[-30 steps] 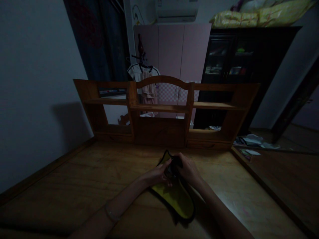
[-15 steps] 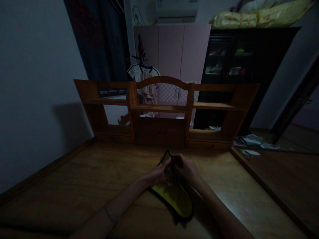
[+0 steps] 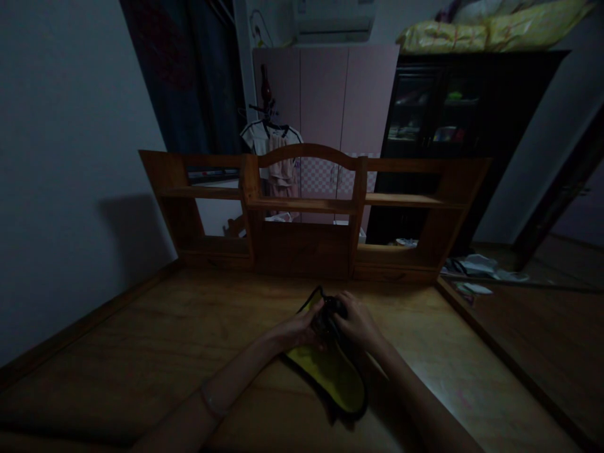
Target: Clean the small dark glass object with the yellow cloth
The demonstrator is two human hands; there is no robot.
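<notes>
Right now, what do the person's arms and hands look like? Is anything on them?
The left arm and right arm are bare, with no sleeves showing. The left hand and right hand wear no gloves. A thin bracelet circles the left forearm; it's too dark to tell its colour.

No text, brand, number or sign is legible in the head view. The air conditioner (image 3: 334,26) carries a small pale label-like mark (image 3: 302,7) at the upper left of its front; its content is too small to read. The yellow bags (image 3: 441,38) bear faint reddish printed lines, in which characters cannot be made out. The items behind the glass of the dark cabinet (image 3: 500,107) and the papers (image 3: 479,267) on the floor are too dim and too small for any lettering to be distinguished.
</notes>
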